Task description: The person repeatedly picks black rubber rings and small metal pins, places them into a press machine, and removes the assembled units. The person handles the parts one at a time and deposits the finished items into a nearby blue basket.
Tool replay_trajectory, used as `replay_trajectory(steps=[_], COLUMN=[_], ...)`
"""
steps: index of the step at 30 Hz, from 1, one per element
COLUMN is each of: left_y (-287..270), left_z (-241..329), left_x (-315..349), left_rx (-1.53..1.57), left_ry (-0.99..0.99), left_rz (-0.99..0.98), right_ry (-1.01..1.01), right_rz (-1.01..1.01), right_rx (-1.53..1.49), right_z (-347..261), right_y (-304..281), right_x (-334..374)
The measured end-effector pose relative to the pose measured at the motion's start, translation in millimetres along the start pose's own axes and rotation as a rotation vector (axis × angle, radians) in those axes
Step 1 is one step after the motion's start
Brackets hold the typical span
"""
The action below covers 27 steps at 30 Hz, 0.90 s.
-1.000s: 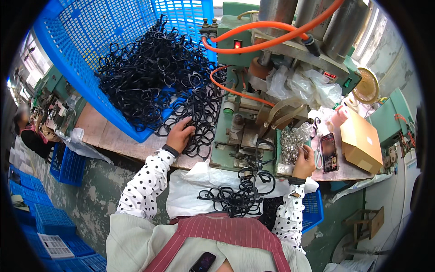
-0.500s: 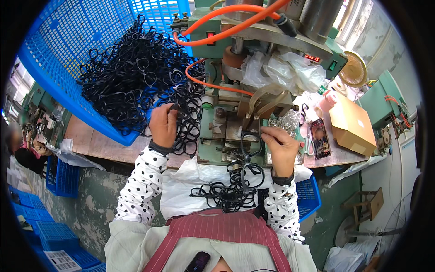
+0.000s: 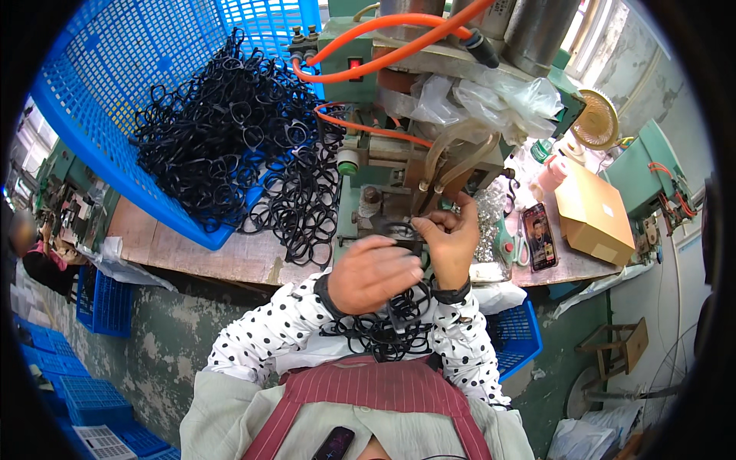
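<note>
A black eyeglass frame (image 3: 399, 229) is at the work spot of a green bench press (image 3: 354, 201). My right hand (image 3: 452, 239) is closed in a pinch at its right side, thumb and forefinger against the rim. My left hand (image 3: 373, 274) is just in front of the press, its back toward me, fingers pointing right and smeared by motion. The left fingertips' undersides are hidden, so whether they hold anything does not show. Below both hands, several more black eyeglass frames (image 3: 391, 337) lie heaped on a white cloth at my lap.
A big blue basket (image 3: 92, 126) spills a heap of black frames (image 3: 230, 130) onto the bench at left. Right of the press are small shiny metal parts (image 3: 487, 234), scissors (image 3: 521, 247), a phone (image 3: 539, 236) and a cardboard box (image 3: 594, 211). Orange hoses (image 3: 383, 23) arch above.
My left hand has moved from the frame pile rightward and nearer, to the front of the press. My right hand has shifted slightly left and forward, bringing the eyeglass frame nearer the press.
</note>
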<state>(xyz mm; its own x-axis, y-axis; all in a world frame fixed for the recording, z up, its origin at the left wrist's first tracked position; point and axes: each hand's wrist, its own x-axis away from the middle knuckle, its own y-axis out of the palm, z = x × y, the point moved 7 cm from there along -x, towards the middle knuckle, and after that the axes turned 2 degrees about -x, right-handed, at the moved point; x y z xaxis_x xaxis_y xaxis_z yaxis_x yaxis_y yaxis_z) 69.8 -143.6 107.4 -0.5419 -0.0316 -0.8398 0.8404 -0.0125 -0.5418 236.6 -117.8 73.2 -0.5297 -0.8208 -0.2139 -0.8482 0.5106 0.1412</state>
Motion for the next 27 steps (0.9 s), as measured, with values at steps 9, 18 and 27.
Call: replay_trajectory(steps=[9,18,27], left_y=[34.9,41.3,30.6], left_z=[-5.3,-8.2,7.0], left_x=[-1.5,4.6,16.8], left_rx=[0.247,0.238,-0.044], left_ry=[0.022,0.007,-0.064], left_rz=[-0.155,-0.155,-0.089], right_ry=[-0.311,-0.193,-0.232], right_rz=[0.427,0.097,0.246], right_rx=[1.058,1.305,0.653], right_z=[45.9,78.0,91.2], right_y=[-124.4,-139.7,-159.4], right_x=[-34.2,-9.6,-20.0])
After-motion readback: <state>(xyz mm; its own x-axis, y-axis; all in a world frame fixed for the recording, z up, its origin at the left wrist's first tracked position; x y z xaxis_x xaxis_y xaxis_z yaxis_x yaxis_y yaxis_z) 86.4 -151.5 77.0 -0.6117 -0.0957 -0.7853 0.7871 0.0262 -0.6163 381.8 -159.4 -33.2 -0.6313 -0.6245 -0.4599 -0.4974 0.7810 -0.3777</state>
